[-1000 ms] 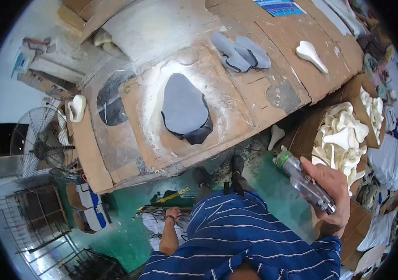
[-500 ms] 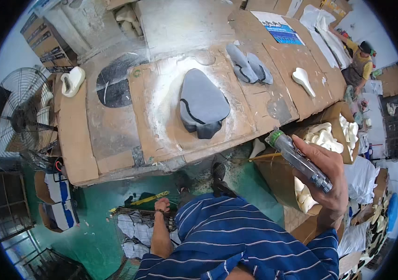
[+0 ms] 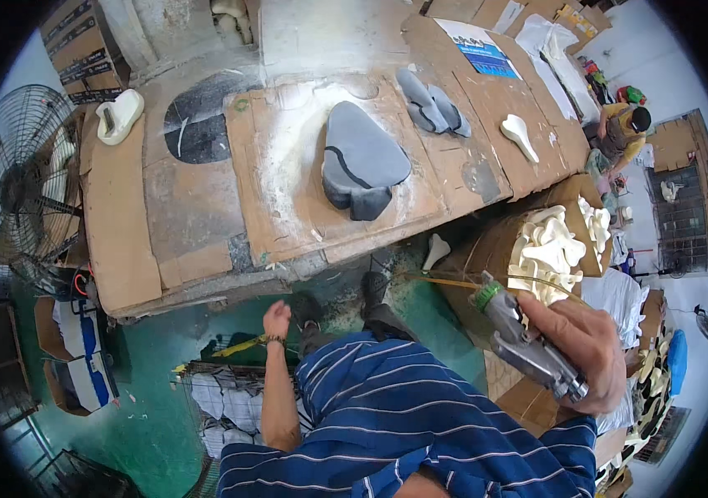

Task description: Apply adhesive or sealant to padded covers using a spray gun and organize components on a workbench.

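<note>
My right hand (image 3: 586, 353) is wrapped round a metal spray gun (image 3: 528, 340) with a green part at its front end. It is held up beside the box of cream saddle-shaped foam pieces (image 3: 546, 253), away from the table. My left hand (image 3: 278, 319) hangs low in front of the table's near edge, its fingers loosely bent and slightly apart, with nothing seen in it. A large grey saddle-shaped piece (image 3: 366, 149) with a dark curved band lies on the powder-dusted cardboard. Two narrower grey pieces (image 3: 430, 104) rest farther right.
Cardboard covers the worktable (image 3: 192, 216). A cream piece (image 3: 520, 134) lies at its right, a hollow one (image 3: 120, 116) at its left. A caged fan (image 3: 18, 191) stands left. A thin hose or rod (image 3: 445, 280) runs near the box. Another person (image 3: 624, 133) works far right.
The spray gun has dropped lower and tilted in my right hand. My left hand has come up slightly. The view has shifted, so the table sits higher and farther left.
</note>
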`<act>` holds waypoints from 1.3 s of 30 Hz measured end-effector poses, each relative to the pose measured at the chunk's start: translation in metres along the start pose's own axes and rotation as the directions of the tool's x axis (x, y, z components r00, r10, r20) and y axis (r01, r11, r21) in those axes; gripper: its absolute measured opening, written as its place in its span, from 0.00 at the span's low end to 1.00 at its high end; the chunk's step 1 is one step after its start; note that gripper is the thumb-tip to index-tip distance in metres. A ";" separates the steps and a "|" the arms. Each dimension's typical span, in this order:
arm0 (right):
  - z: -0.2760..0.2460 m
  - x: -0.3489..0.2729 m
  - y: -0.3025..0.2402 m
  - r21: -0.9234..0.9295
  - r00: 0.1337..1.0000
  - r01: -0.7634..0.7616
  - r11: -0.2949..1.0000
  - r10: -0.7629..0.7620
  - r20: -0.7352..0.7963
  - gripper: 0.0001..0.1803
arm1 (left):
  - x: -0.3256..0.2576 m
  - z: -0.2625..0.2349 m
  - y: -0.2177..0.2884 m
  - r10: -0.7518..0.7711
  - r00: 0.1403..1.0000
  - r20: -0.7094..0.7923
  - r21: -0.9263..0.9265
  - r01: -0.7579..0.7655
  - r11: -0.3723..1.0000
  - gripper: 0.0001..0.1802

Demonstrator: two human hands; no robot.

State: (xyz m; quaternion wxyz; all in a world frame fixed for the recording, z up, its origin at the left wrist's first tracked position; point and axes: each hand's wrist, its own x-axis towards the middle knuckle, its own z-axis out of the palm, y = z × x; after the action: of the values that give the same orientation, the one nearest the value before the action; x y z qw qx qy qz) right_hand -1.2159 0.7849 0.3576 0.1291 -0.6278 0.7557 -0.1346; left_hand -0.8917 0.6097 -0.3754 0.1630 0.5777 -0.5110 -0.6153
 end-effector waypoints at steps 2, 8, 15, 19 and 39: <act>0.004 -0.009 0.002 -0.026 0.997 -0.007 1.000 0.009 0.075 0.43 | 0.007 0.025 0.063 0.170 0.985 -0.037 0.098 -0.165 0.981 0.22; -0.009 -0.057 0.042 0.061 0.992 -0.051 0.997 0.044 0.118 0.44 | -0.004 0.100 0.336 0.539 0.841 -0.048 -0.136 -0.540 0.830 0.19; -0.007 -0.076 0.110 0.260 1.000 -0.023 0.965 0.020 0.012 0.36 | 0.061 0.167 0.462 0.732 0.607 0.309 0.628 -0.708 0.323 0.19; -0.014 -0.098 0.152 0.341 0.996 -0.072 0.937 0.083 -0.018 0.36 | 0.084 0.186 0.486 0.633 0.665 0.396 0.663 -0.685 0.304 0.19; -0.006 -0.124 0.301 0.585 0.961 -0.101 0.804 0.231 -0.152 0.39 | 0.074 0.200 0.481 0.458 0.838 0.297 0.648 -0.529 0.548 0.22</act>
State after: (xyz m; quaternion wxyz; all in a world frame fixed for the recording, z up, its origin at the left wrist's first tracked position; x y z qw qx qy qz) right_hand -1.4714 0.9598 0.2567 0.2403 -0.4728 0.7418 -0.4104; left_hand -1.2754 0.4350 -0.0608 0.0709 0.3981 -0.8547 -0.3255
